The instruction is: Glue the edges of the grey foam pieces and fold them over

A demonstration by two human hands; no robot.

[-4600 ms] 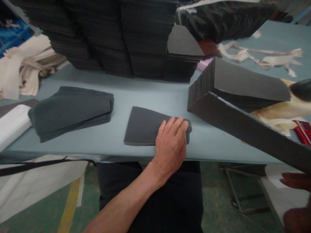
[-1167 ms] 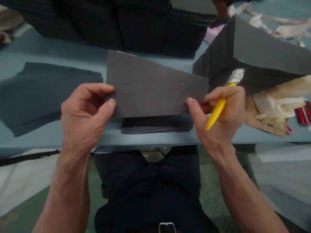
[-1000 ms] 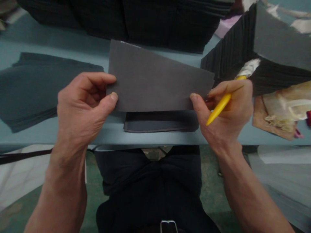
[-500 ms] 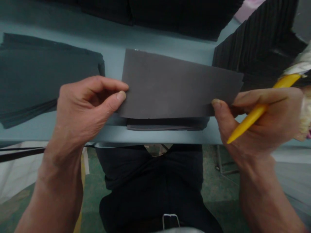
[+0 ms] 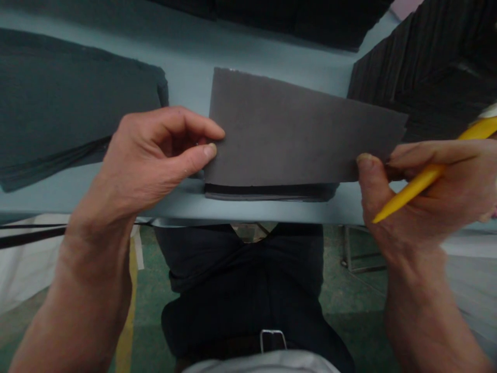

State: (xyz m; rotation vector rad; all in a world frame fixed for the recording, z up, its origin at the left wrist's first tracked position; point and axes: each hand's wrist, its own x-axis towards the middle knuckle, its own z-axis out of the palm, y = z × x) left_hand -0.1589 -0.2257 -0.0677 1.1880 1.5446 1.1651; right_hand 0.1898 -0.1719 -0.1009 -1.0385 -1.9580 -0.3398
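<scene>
A dark grey fabric piece (image 5: 291, 132), roughly rectangular, is stretched flat between my hands above the table. My left hand (image 5: 155, 155) pinches its left edge between thumb and fingers. At the lower right corner, my right hand (image 5: 423, 191) grips the piece with the thumb on top. A yellow pointed pen-like tool (image 5: 411, 191) also rests in that right hand, its tip pointing down and left. Under the held piece lies a small stack of similar dark pieces (image 5: 272, 194), mostly hidden; only its near edge shows.
On the left of the pale blue table (image 5: 186, 199) lies a pile of dark green-grey fabric (image 5: 70, 109). Dark stacks (image 5: 291, 23) stand along the back, and a tall layered dark stack (image 5: 423, 77) is at the right. The table's front edge runs close to my body.
Both hands and the fabric piece have shifted slightly to the right in view, uncovering little more of the stack below. The grip of each hand looks the same.
</scene>
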